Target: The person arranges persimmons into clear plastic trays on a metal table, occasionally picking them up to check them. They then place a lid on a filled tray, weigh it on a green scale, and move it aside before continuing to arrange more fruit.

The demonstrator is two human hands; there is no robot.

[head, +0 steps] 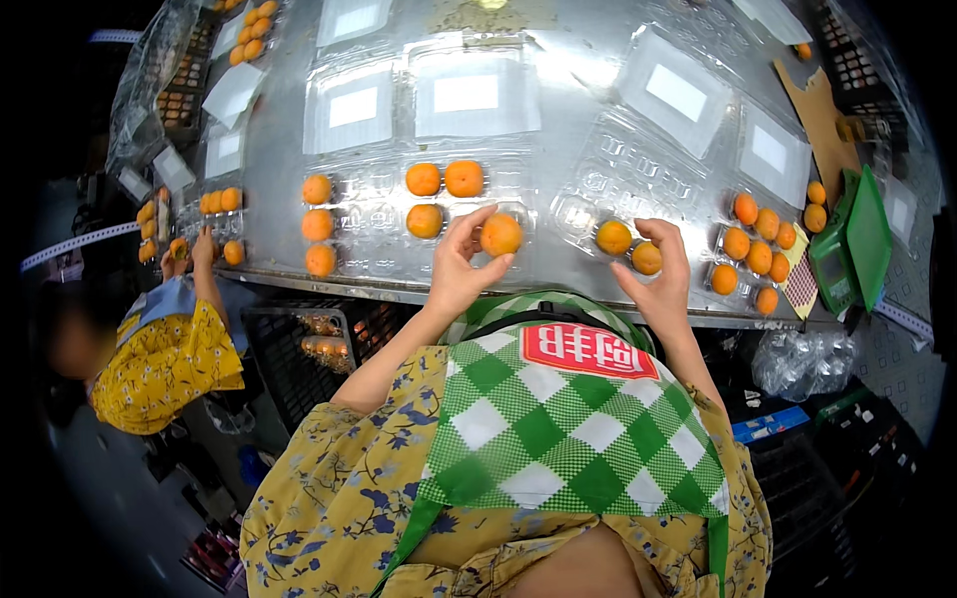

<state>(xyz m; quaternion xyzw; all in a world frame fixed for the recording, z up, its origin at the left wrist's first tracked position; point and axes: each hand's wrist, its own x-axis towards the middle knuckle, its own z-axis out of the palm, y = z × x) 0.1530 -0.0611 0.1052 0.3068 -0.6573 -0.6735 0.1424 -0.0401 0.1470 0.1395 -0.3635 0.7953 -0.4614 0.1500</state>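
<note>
My left hand point(469, 258) has its thumb and fingers around a round orange fruit point(502, 235) at the right end of a clear plastic clamshell tray point(371, 196). Several more fruits sit in that tray: a column of three at its left end and three point(423, 179) near its middle. To the right, my right hand point(664, 265) curves around another orange fruit point(646, 259), thumb and index fingertips apart; whether it grips the fruit I cannot tell. Just left of that hand, one fruit point(614, 237) rests in a second, tilted clear tray point(624, 161).
Clamshell lids with white labels point(465, 93) lie across the metal table point(557, 112). At right are several fruits point(759, 256) in a tray and a green scale point(837, 247). A co-worker point(176, 336) handles fruit at left. Black crates point(299, 351) stand below the table edge.
</note>
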